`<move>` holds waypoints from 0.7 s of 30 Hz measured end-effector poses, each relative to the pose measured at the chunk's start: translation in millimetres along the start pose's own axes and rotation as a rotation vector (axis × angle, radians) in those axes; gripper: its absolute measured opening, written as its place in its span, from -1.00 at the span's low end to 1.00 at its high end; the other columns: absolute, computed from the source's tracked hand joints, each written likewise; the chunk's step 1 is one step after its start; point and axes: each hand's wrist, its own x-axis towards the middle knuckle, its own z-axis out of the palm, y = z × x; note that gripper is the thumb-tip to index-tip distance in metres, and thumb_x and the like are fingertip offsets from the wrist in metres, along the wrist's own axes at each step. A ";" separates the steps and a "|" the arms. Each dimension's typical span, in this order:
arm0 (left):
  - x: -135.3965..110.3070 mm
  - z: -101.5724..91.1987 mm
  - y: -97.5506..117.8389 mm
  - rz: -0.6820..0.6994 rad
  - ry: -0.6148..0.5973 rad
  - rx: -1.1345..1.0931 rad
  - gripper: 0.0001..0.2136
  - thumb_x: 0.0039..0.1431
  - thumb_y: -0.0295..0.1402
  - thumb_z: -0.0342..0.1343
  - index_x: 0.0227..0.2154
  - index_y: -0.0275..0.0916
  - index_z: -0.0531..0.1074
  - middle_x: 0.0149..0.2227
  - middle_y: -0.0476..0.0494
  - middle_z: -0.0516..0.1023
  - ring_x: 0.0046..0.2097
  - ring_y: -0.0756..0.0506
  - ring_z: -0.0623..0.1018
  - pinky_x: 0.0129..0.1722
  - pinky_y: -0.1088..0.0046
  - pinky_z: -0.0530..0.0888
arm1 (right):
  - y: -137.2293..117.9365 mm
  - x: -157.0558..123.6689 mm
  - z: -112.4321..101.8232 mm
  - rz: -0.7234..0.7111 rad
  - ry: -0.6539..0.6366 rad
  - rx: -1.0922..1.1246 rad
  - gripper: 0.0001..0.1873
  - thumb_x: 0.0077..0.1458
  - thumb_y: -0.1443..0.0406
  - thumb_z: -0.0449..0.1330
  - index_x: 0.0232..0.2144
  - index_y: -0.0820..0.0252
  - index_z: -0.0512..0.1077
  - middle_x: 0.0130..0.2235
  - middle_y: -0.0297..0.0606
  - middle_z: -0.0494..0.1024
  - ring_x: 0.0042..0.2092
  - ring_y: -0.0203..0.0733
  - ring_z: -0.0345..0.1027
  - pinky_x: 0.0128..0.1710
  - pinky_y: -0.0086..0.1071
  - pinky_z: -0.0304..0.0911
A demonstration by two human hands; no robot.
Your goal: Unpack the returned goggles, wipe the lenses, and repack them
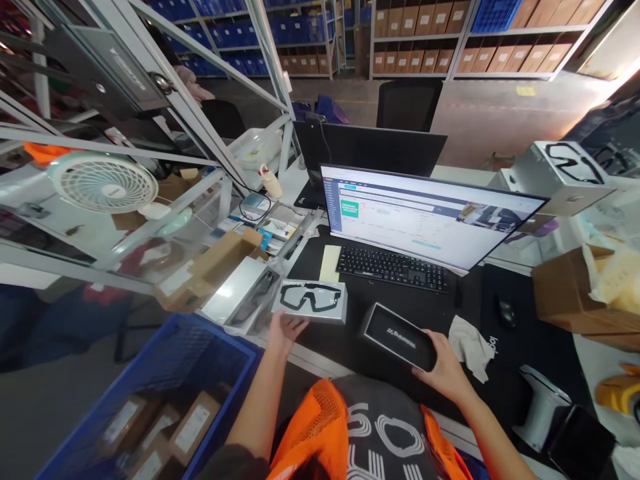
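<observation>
In the head view, my left hand (pixel 287 331) touched the silver box (pixel 311 301) just beyond its fingers, gripping or not I couldn't tell; its long axis ran sideways. My right hand (pixel 443 367) was clamped on the black box (pixel 398 337), which slanted forward-left from those fingers, open side up.

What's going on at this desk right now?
A person is handling two boxes at the desk. Their left hand is at the near left corner of a silver eyewear box with glasses pictured on top. Their right hand grips the right end of an open black box with white lettering inside. Both boxes are on the person's side of the keyboard, with a lit monitor behind it.
</observation>
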 end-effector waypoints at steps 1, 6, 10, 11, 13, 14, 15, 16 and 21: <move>-2.7 -0.7 -5.7 -0.049 -0.029 -0.034 -0.85 0.12 -0.24 0.00 -0.33 -0.21 0.30 -0.48 -0.04 0.39 -0.35 -0.14 0.58 -0.16 0.06 0.60 | -2.0 -4.5 -7.4 0.005 0.046 0.015 -0.14 -0.14 0.17 0.33 0.20 0.17 0.13 0.14 -0.07 0.25 0.19 0.10 0.20 0.24 -0.05 0.13; -12.7 11.8 -33.3 -0.220 -0.161 -0.127 -0.81 0.10 -0.24 0.04 -0.29 -0.25 0.34 -0.47 -0.09 0.44 -0.39 -0.16 0.59 -0.22 0.06 0.61 | -17.6 -15.1 -35.4 -0.012 0.101 0.023 -0.11 -0.15 0.13 0.36 0.21 0.13 0.13 0.14 -0.09 0.26 0.18 0.12 0.19 0.21 -0.03 0.16; -15.4 25.0 -47.2 -0.255 -0.232 -0.144 -0.76 0.07 -0.26 0.08 -0.22 -0.27 0.37 -0.41 -0.14 0.51 -0.36 -0.18 0.60 -0.25 0.09 0.62 | -24.0 -20.6 -40.6 -0.004 -0.010 -0.013 -0.11 -0.14 0.23 0.34 0.24 0.12 0.11 0.16 -0.09 0.21 0.19 0.08 0.18 0.24 -0.07 0.14; -15.4 26.3 -49.5 -0.249 -0.242 -0.142 -0.75 0.05 -0.28 0.10 -0.20 -0.27 0.38 -0.40 -0.15 0.52 -0.35 -0.18 0.61 -0.26 0.11 0.62 | -24.2 -22.6 -40.9 0.016 -0.041 -0.019 -0.11 -0.13 0.26 0.33 0.25 0.11 0.10 0.15 -0.10 0.20 0.19 0.06 0.19 0.23 -0.09 0.15; -14.7 25.8 -53.4 -0.228 -0.257 -0.136 -0.73 0.02 -0.31 0.14 -0.19 -0.27 0.39 -0.37 -0.15 0.54 -0.33 -0.17 0.61 -0.27 0.14 0.62 | -23.7 -26.6 -41.4 0.060 -0.088 -0.023 -0.08 -0.14 0.30 0.32 0.26 0.11 0.08 0.15 -0.10 0.19 0.16 0.03 0.22 0.21 -0.12 0.19; -14.2 24.2 -55.2 -0.217 -0.264 -0.131 -0.72 0.01 -0.31 0.16 -0.19 -0.27 0.39 -0.36 -0.14 0.55 -0.33 -0.17 0.61 -0.26 0.14 0.62 | -23.2 -28.4 -41.5 0.076 -0.100 -0.024 -0.07 -0.15 0.31 0.32 0.27 0.11 0.08 0.15 -0.10 0.18 0.15 0.02 0.23 0.20 -0.14 0.21; -13.5 22.0 -56.9 -0.206 -0.273 -0.125 -0.71 -0.01 -0.31 0.18 -0.19 -0.26 0.39 -0.34 -0.14 0.56 -0.32 -0.16 0.60 -0.25 0.14 0.62 | -22.6 -29.7 -41.2 0.087 -0.109 -0.025 -0.07 -0.15 0.33 0.32 0.27 0.12 0.07 0.16 -0.10 0.18 0.15 0.02 0.24 0.19 -0.15 0.23; -12.9 19.6 -58.7 -0.194 -0.281 -0.116 -0.70 -0.03 -0.31 0.20 -0.19 -0.26 0.39 -0.33 -0.13 0.56 -0.31 -0.16 0.60 -0.23 0.13 0.62 | -22.1 -30.7 -40.5 0.097 -0.114 -0.028 -0.06 -0.16 0.34 0.32 0.27 0.12 0.07 0.16 -0.09 0.18 0.15 0.01 0.25 0.17 -0.17 0.25; -15.1 11.2 -69.7 -0.125 -0.357 -0.034 -0.58 -0.10 -0.30 0.30 -0.14 -0.18 0.35 -0.22 -0.05 0.56 -0.25 -0.12 0.59 -0.10 0.06 0.58 | -22.3 -29.7 -26.2 0.120 -0.118 -0.021 -0.04 -0.22 0.44 0.31 0.27 0.15 0.12 0.16 -0.09 0.19 0.16 0.00 0.26 0.18 -0.21 0.25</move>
